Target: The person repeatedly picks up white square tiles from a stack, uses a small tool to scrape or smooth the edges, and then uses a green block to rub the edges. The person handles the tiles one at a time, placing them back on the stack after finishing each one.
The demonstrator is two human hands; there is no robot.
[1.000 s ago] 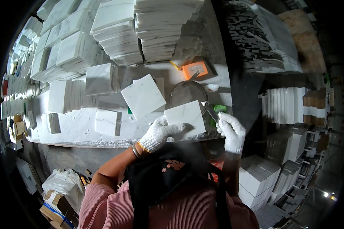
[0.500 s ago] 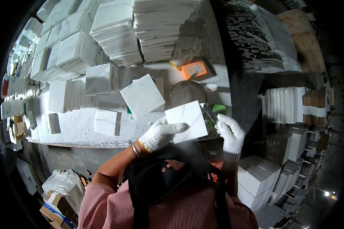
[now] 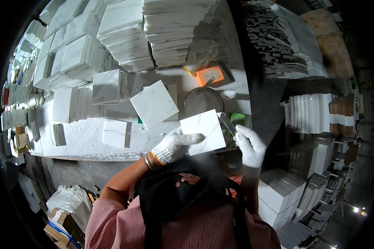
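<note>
My left hand (image 3: 174, 145), in a white knit glove, grips the lower left edge of a square white marble tile (image 3: 203, 130) held tilted over the front of the workbench (image 3: 91, 143). My right hand (image 3: 249, 143), also gloved, holds a flat grey scraper-like tool (image 3: 227, 123) against the tile's right edge. A second white tile (image 3: 153, 103) lies flat on the bench just behind my left hand. A round grey dish (image 3: 203, 101) sits behind the held tile.
Tall stacks of white tiles (image 3: 153, 33) fill the back of the bench. An orange block (image 3: 210, 75) lies behind the dish, a green object (image 3: 237, 118) beside the tool. More tile stacks (image 3: 307, 112) and boxes (image 3: 278, 199) stand on my right.
The held tile has shifted slightly and tilted more upright between my hands. The tool stays at its right edge.
</note>
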